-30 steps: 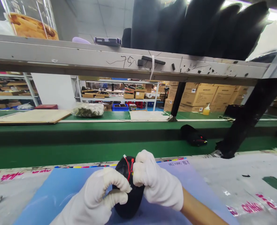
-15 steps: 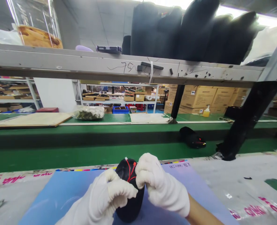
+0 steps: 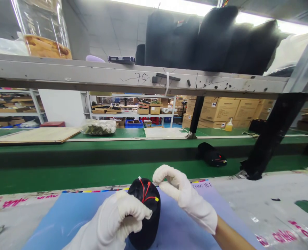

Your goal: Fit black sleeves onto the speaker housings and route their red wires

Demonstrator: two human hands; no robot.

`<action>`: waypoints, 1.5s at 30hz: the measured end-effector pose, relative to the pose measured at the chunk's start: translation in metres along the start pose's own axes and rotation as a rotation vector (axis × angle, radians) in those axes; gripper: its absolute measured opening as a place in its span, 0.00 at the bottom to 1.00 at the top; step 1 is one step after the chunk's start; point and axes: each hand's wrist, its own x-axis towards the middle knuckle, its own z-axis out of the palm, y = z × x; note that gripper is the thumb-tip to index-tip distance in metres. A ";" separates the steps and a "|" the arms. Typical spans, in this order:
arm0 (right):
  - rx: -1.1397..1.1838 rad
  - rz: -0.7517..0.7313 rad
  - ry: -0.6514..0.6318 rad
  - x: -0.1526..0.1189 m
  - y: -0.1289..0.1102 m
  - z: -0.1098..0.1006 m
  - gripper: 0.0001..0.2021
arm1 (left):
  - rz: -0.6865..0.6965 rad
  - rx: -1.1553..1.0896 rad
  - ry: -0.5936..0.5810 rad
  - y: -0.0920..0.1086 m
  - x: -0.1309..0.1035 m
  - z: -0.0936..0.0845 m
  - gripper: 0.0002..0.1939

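A black, rounded oblong piece stands in front of me on a blue sheet. Out of its upper face come thin red wires, ending in white, red and yellow connectors. My left hand, in a white glove, lies over the left side of this piece, its fingers curled and closed against it; the fingertips partly hide the contact. To the right, my right hand, also gloved in white, is apart from the piece. Its thumb and fingers are bent with a gap between them, and nothing shows inside.
A similar black piece with wires lies on the green conveyor ahead. Overhead runs a shelf beam bearing large black shapes and a clear jar. A black-wrapped post rises at right.
My right hand has let go of the wires, moved slightly up and right and opened, uncovering the yellow connector. My left hand stays about where it was.
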 end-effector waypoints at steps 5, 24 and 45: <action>-0.104 0.233 0.074 0.000 -0.004 0.020 0.10 | -0.017 0.072 0.194 -0.001 -0.004 0.006 0.12; -0.631 0.105 -0.541 0.061 -0.038 0.003 0.06 | -0.462 -0.117 0.430 -0.024 0.001 -0.010 0.07; -0.669 0.020 -0.613 0.068 -0.042 0.024 0.08 | -0.400 0.197 0.587 -0.035 0.003 0.013 0.08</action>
